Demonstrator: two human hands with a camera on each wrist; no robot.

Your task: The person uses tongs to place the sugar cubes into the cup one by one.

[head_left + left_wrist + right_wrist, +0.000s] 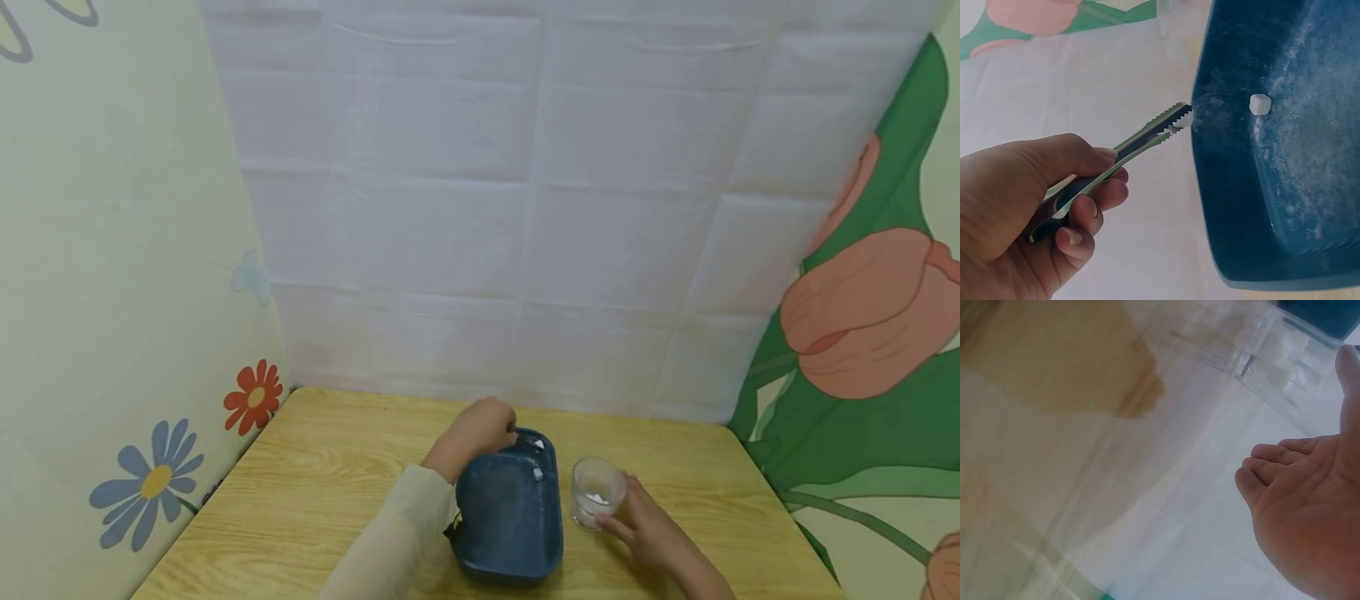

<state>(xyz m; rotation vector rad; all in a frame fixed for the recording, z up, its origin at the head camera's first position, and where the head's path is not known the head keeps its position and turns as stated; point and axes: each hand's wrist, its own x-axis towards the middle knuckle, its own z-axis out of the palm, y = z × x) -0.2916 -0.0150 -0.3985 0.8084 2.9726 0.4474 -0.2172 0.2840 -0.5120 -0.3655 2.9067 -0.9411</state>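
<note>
My left hand (pixel 483 425) is over the far left edge of a dark blue plastic bin (pixel 502 512). It grips small metal tongs (pixel 1138 140) between thumb and fingers. At the serrated tips of the tongs is a white cube (pixel 1183 119), beside the bin's rim in the left wrist view. Another white cube (pixel 1260 104) lies inside the bin, whose surface has whitish smears. To the right of the bin, my right hand (pixel 652 525) holds a clear glass (pixel 587 518), thumb in front and fingers at its right side. White pieces (pixel 596 498) lie in the bottom of the glass.
Both containers stand on a wood-patterned tabletop (pixel 322 467). A white creased sheet (pixel 435 233) rises behind its far edge. Flower-printed panels flank it on the left (pixel 112 292) and right (pixel 862 333). A small dark and yellow item (pixel 453 525) shows at the bin's left side.
</note>
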